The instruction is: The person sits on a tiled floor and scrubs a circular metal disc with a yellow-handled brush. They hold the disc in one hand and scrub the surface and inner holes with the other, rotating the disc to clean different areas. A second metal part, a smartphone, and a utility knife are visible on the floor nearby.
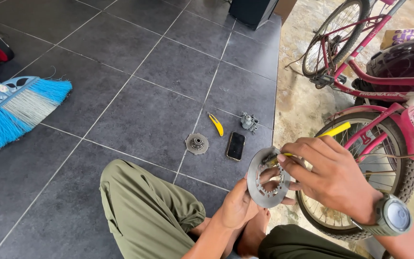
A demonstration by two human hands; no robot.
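Note:
My left hand [238, 204] holds a round grey metal disc [266, 178] with a ring of holes, gripped from below and tilted upright. My right hand [329, 175], with a watch on the wrist, grips a yellow-handled tool [334, 130] whose tip rests against the disc's upper edge. I sit on the tiled floor with my knees in olive trousers on either side.
On the dark tiles [144, 115] lie a small toothed gear part [197, 143], a yellow tool [216, 124], a black phone [235, 146] and a small metal part [249, 122]. A blue broom [20, 105] lies at left. Pink bicycles [360, 72] stand at right, one wheel [360, 172] close to my right hand.

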